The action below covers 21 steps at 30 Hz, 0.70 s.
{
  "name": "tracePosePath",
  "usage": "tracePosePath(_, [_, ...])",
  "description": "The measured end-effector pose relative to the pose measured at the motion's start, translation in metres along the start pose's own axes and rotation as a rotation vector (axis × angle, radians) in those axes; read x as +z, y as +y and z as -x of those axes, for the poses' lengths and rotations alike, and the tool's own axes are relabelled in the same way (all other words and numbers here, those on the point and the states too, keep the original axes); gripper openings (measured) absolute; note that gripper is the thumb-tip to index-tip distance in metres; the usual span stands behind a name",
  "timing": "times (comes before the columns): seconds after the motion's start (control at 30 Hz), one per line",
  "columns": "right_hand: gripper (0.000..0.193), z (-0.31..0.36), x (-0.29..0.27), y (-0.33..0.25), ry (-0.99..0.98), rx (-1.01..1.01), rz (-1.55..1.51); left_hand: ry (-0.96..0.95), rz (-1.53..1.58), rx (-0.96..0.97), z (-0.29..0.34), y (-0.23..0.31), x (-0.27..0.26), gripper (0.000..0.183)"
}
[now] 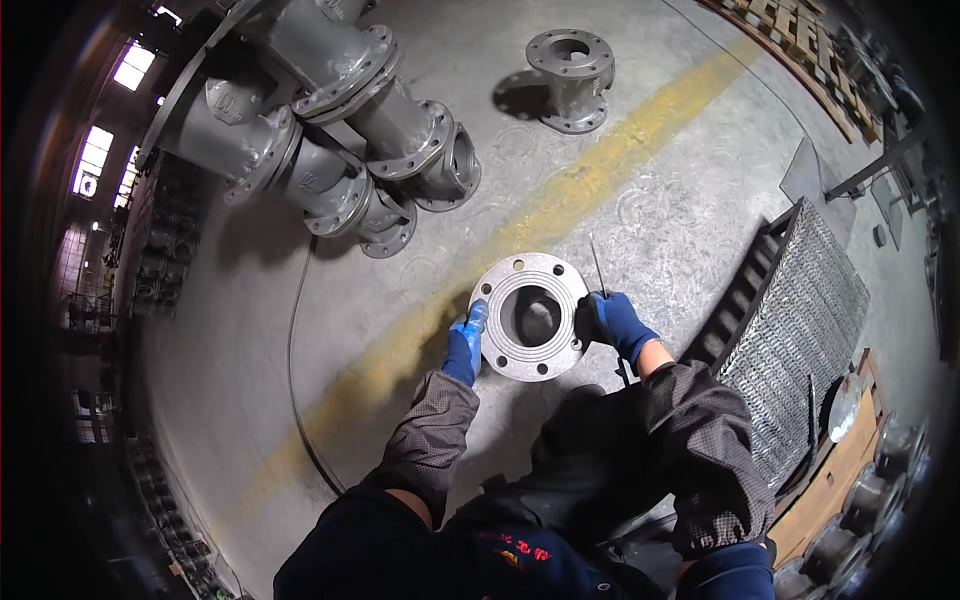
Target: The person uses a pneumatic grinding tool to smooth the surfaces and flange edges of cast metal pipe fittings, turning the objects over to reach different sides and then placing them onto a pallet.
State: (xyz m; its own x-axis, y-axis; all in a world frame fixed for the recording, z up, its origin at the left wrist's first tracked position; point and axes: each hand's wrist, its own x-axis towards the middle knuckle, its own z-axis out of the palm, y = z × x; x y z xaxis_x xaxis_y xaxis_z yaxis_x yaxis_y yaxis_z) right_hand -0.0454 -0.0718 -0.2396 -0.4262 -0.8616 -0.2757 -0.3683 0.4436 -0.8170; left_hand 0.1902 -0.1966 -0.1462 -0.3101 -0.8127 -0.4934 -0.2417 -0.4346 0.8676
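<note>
A grey cast flanged valve body [508,367] stands in front of me, its round bolt-holed flange facing up. Through the bore I see a dark interior with a paler patch. My left hand [466,343], in a blue glove, grips the left edge of the flange, with the thumb near a bolt hole. At the right edge of the flange is my right hand [622,325], also gloved, its fingers closed around a thin dark rod [598,264] that points up and away. Its lower part and the fingertips are partly hidden in black shadow beside the flange.
Several grey flanged bodies [330,185] are stacked at the upper left; another [570,85] stands at the far side. A cable [292,365] and a yellow stripe [620,145] cross the floor. A ribbed metal-sided box [800,340] is at right, wooden pallets [790,50] beyond.
</note>
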Motion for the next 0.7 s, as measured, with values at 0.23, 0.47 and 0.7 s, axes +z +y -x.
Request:
tracePosePath(0.23, [0.032, 0.029, -0.001, -0.071, 0.164, 0.161, -0.096, 0.102, 0.037, -0.014, 0.019, -0.019, -0.020, 0.041])
tracePosePath(0.47, [0.029, 0.062, -0.028, -0.088, 0.274, 0.169, -0.151, -0.035, 0.131, 0.014, 0.050, -0.005, -0.010, 0.044])
tracePosePath(0.7, [0.022, 0.114, -0.084, -0.078, 0.544, 0.320, -0.532, -0.228, 0.050, 0.161, 0.069, 0.022, 0.037, 0.040])
